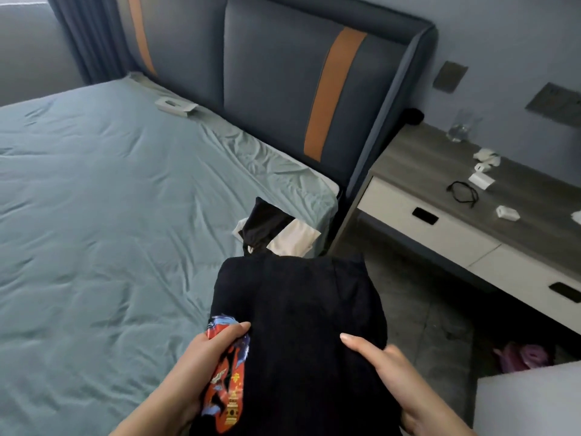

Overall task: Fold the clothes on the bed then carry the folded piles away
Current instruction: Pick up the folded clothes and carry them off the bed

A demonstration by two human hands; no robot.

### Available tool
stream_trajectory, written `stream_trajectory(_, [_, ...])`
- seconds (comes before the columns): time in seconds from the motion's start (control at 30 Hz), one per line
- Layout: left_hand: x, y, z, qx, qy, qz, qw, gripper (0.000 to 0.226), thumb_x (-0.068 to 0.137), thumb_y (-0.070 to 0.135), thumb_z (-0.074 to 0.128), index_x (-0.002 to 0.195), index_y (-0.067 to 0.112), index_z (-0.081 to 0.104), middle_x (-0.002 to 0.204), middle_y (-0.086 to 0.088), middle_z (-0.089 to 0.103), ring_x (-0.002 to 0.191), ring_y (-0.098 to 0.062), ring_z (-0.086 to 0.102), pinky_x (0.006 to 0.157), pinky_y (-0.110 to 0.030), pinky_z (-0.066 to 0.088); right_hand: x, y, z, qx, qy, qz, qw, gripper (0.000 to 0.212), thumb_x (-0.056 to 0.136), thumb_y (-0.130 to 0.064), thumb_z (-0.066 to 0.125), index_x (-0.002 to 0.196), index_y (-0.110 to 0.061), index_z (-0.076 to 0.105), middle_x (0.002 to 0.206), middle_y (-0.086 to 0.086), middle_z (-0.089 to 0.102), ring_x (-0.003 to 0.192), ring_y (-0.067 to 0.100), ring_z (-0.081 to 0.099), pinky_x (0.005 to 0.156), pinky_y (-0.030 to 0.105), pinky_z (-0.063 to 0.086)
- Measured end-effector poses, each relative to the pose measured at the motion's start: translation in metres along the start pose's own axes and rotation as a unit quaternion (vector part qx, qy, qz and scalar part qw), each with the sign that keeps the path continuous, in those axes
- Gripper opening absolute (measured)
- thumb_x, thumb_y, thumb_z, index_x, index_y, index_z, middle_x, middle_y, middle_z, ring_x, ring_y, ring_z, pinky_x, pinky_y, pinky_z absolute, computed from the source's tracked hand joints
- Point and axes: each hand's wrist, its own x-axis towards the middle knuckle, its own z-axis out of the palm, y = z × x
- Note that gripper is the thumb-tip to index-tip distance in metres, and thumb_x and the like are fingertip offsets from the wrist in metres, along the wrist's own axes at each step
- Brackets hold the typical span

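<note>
Thumb on top and fingers hidden beneath, left hand (pixel 210 349) grips the folded black clothes (pixel 298 309) at their red-and-blue printed edge. Right hand (pixel 390 372) grips the opposite side the same way. The pile is held up over the bed's (pixel 94 199) edge, near a black-and-white garment (pixel 276 229) lying at its corner, with a bench (pixel 440 158) beyond.
</note>
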Motion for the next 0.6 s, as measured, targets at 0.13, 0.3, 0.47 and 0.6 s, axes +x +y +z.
stream_trajectory(0.13, [0.031, 0.03, 0.001, -0.028, 0.013, 0.015, 0.999, 0.024, 0.055, 0.042, 0.08, 0.055, 0.019, 0.072, 0.056, -0.007, 0.065, 0.049, -0.016, 0.063, 0.046, -0.023, 0.048, 0.047, -0.038, 0.006, -0.028, 0.0, -0.011, 1.0, 0.029, 0.079, -0.033, 0.073, 0.103, -0.017, 0.072, 0.094, -0.001, 0.077, 0.086, 0.011, 0.073, 0.063, 0.016, 0.054])
stream_trajectory(0.3, [0.068, 0.048, -0.003, -0.05, 0.075, 0.006, 0.996, 0.035, 0.058, 0.039, 0.086, 0.072, 0.009, 0.075, 0.081, -0.018, 0.073, 0.076, -0.03, 0.071, 0.082, -0.042, 0.053, 0.115, -0.074, 0.008, -0.071, -0.031, -0.016, 0.997, 0.025, 0.078, -0.027, 0.076, 0.1, -0.017, 0.073, 0.092, -0.005, 0.077, 0.085, 0.007, 0.072, 0.065, 0.013, 0.051])
stream_trajectory(0.47, [0.104, 0.058, 0.007, -0.095, 0.187, 0.019, 0.978, 0.021, 0.067, 0.031, 0.08, 0.071, 0.011, 0.077, 0.08, -0.014, 0.075, 0.076, -0.022, 0.072, 0.076, -0.033, 0.052, 0.199, -0.111, 0.012, -0.112, -0.114, -0.006, 0.987, 0.027, 0.077, -0.016, 0.077, 0.103, -0.016, 0.071, 0.095, -0.005, 0.076, 0.091, 0.007, 0.071, 0.072, 0.016, 0.052])
stream_trajectory(0.6, [0.122, 0.057, 0.027, -0.154, 0.267, 0.006, 0.951, 0.013, 0.069, 0.029, 0.079, 0.072, 0.015, 0.079, 0.08, -0.011, 0.075, 0.076, -0.021, 0.072, 0.081, -0.036, 0.052, 0.27, -0.143, 0.014, -0.176, -0.204, -0.005, 0.963, 0.026, 0.077, -0.015, 0.078, 0.101, -0.018, 0.071, 0.096, -0.009, 0.076, 0.093, 0.003, 0.069, 0.077, 0.016, 0.052])
